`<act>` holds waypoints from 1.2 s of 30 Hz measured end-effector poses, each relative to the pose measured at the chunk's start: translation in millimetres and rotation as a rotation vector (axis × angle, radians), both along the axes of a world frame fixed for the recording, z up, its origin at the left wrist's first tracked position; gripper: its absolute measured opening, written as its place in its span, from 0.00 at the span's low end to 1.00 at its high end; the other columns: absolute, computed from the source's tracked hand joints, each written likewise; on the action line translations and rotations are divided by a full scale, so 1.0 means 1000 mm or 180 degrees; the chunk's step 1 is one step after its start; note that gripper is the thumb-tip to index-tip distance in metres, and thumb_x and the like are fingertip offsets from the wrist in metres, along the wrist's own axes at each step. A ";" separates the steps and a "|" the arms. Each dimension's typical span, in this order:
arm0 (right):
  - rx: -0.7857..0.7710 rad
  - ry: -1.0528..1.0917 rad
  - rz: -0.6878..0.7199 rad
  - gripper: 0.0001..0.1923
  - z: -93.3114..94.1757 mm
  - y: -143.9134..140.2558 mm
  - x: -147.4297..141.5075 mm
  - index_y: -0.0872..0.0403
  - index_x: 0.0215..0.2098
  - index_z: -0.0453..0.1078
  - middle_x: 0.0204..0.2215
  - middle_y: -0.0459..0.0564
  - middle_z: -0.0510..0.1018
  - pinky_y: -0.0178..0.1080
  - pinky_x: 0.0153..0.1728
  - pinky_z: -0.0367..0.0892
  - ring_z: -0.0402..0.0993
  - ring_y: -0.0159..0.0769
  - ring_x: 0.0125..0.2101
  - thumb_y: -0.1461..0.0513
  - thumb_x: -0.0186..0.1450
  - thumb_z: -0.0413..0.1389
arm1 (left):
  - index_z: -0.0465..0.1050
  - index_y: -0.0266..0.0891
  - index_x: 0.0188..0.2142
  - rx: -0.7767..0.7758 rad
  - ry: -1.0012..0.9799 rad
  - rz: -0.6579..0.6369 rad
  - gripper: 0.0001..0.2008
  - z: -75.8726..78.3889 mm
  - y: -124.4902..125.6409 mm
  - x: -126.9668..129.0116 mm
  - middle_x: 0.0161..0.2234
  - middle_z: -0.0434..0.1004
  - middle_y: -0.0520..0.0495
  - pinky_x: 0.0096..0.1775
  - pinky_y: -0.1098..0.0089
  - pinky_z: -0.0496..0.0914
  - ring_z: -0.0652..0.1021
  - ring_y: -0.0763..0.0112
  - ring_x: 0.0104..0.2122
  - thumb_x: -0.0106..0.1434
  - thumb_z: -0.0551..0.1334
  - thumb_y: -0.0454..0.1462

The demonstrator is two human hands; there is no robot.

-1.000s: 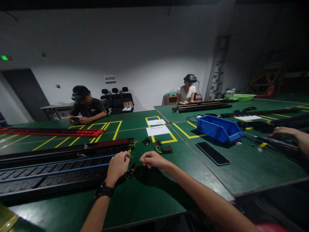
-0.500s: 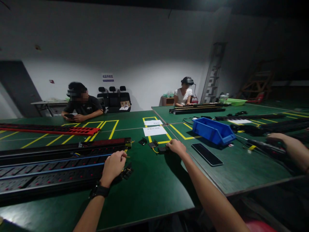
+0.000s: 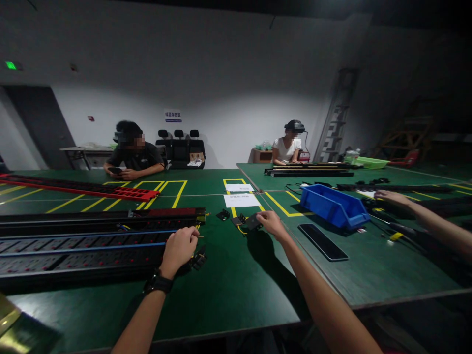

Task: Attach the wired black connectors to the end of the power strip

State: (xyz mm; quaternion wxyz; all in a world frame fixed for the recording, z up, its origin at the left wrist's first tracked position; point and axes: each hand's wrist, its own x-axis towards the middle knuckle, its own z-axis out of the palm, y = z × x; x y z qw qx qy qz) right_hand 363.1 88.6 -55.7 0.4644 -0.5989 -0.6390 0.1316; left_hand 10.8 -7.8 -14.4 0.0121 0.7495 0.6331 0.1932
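Observation:
My left hand [image 3: 182, 247] rests with curled fingers at the near end of a long black rail assembly [image 3: 92, 261] with blue strips and red dots. A thin yellowish tip pokes out past its fingers; what they pinch is hidden. Just beside that hand lies a small black bracket-like part [image 3: 199, 258]. My right hand [image 3: 271, 223] is closed on the edge of a flat black box [image 3: 253, 221], held tilted over the table. A short yellow wire [image 3: 241, 230] and a black connector-like piece [image 3: 238, 221] lie at the box's left. Another small black part [image 3: 223, 215] sits farther left.
Right of my right arm are a dark phone-like slab [image 3: 322, 241] and a blue bin [image 3: 334, 206]. A co-worker's hand [image 3: 393, 197] reaches in from the right, over black parts. Paper labels [image 3: 241, 200] lie ahead. A red rail [image 3: 136, 191] is at left; two people sit opposite.
My right hand has lifted and tilted the black box, which lay flatter before. The co-worker's hand at right has moved forward, away from the dark tool. My left hand stays by the rail end.

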 end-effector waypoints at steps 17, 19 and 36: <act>0.0574 -0.1121 0.1115 0.10 -0.020 -0.067 -0.136 0.53 0.46 0.76 0.34 0.52 0.81 0.39 0.40 0.67 0.77 0.41 0.36 0.61 0.71 0.54 | 0.78 0.44 0.41 0.0205 0.0159 0.0111 0.13 -0.001 -0.008 0.005 0.40 0.83 0.45 0.46 0.62 0.67 0.78 0.57 0.44 0.68 0.54 0.34; 0.0482 -0.1060 0.1259 0.12 -0.022 -0.067 -0.139 0.52 0.49 0.77 0.36 0.52 0.82 0.40 0.41 0.68 0.77 0.42 0.37 0.61 0.70 0.55 | 0.79 0.44 0.41 0.0183 0.0089 0.0105 0.13 -0.002 -0.007 0.005 0.39 0.83 0.45 0.46 0.63 0.67 0.78 0.58 0.43 0.68 0.54 0.33; -0.0362 0.0547 0.2318 0.20 -0.032 -0.053 -0.169 0.53 0.52 0.76 0.39 0.50 0.84 0.42 0.45 0.72 0.79 0.40 0.39 0.63 0.66 0.49 | 0.80 0.43 0.41 0.0150 -0.0102 0.0154 0.14 -0.002 -0.008 0.005 0.38 0.83 0.44 0.48 0.62 0.69 0.80 0.58 0.43 0.67 0.55 0.32</act>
